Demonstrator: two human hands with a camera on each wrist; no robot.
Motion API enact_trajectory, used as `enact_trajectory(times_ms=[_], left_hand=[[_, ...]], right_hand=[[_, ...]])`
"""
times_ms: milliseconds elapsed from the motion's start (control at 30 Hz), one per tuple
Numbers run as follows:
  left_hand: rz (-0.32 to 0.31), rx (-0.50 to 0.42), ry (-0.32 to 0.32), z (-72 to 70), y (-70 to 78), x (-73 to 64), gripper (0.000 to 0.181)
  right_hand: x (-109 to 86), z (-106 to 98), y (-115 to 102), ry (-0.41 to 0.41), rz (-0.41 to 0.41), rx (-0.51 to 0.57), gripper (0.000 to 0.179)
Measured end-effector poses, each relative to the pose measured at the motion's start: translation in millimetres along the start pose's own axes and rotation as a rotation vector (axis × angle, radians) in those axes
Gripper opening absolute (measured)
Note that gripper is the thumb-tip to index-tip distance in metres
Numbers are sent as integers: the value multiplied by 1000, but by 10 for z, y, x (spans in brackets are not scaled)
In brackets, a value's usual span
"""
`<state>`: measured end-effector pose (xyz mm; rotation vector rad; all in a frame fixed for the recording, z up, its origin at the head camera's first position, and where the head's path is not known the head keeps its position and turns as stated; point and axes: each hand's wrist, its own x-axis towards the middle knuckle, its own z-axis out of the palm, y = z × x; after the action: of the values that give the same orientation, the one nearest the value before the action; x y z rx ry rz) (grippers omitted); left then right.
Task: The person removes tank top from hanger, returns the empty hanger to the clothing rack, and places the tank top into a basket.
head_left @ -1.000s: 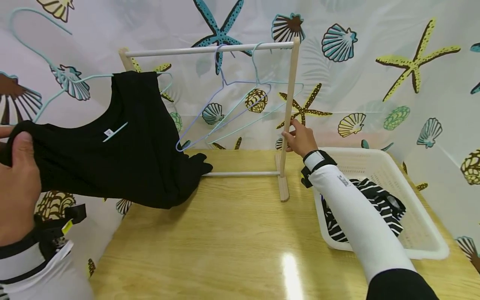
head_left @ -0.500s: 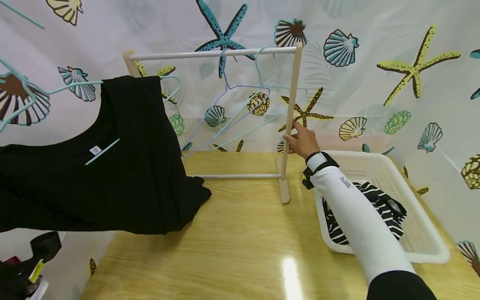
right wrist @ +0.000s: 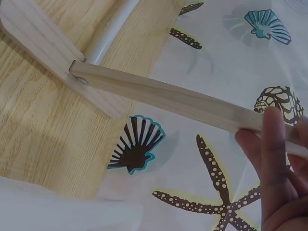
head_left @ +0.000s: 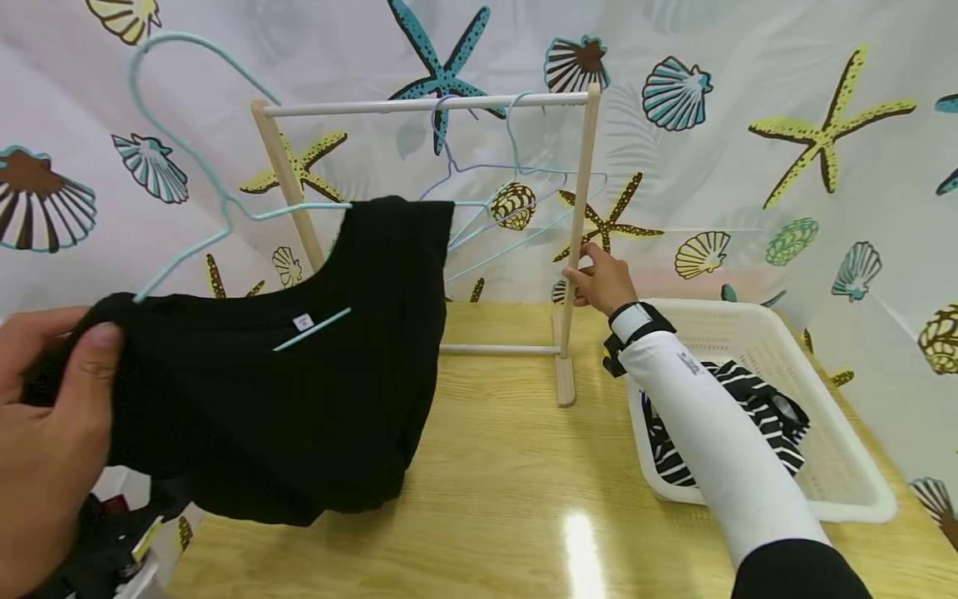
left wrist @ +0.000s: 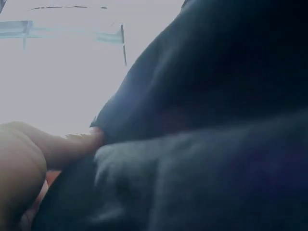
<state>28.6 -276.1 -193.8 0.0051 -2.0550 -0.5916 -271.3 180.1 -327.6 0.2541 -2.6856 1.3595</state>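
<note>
On a turquoise hanger (head_left: 303, 210) hangs a black top (head_left: 359, 391), with a small white label at its neckline. My left hand (head_left: 56, 416) pinches one shoulder of the top between thumb and fingers, at the left of the head view. In the left wrist view, dark cloth (left wrist: 207, 178) fills most of the frame beside my fingers. The hanger's hook stands up to the left of the wooden rack, apart from its white rail (head_left: 352, 107). My right hand (head_left: 608, 281) grips the rack's right post (head_left: 586, 166); the right wrist view shows fingers around the wooden post (right wrist: 168, 94).
A purple-blue hanger (head_left: 486, 166) and a turquoise hanger (head_left: 515, 137) hang bare from the rail. At the right, a white plastic basket (head_left: 846, 466) holds black-and-white striped cloth (head_left: 756, 408). A patterned curtain (head_left: 718, 208) stands behind the wooden table (head_left: 509, 466).
The black top and its hanger first swung left, taking my left hand out of the head view, then moved right toward the rack. My right hand has stayed on the post.
</note>
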Motion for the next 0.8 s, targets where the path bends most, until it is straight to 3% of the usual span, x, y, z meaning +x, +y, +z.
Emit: enact_trajectory(times_ms=[67,133,233,400,467,633,800], left_hand=[[-30,0,-48,78,143,-13,24],[-17,-27,-86,165,235,-21,24],[36,-79,-116,293,285,-43,20],[31,-132,-153,444,315,-97,17],[31,-141,-161,493,321,-111,18],[63,-184,-180,642,329,-139,15],[98,-253,-211,840,354,-184,11]], right_hand=[[-6,-13,14,-15,5,15,32],[-20,-32,36,-25,13,33,34],[-62,-66,79,-30,32,49,44],[-167,-161,99,-18,60,37,70],[-197,-224,78,-15,46,33,71],[-339,-440,-97,-45,-82,12,49],[-657,-648,-446,-140,-236,139,41]])
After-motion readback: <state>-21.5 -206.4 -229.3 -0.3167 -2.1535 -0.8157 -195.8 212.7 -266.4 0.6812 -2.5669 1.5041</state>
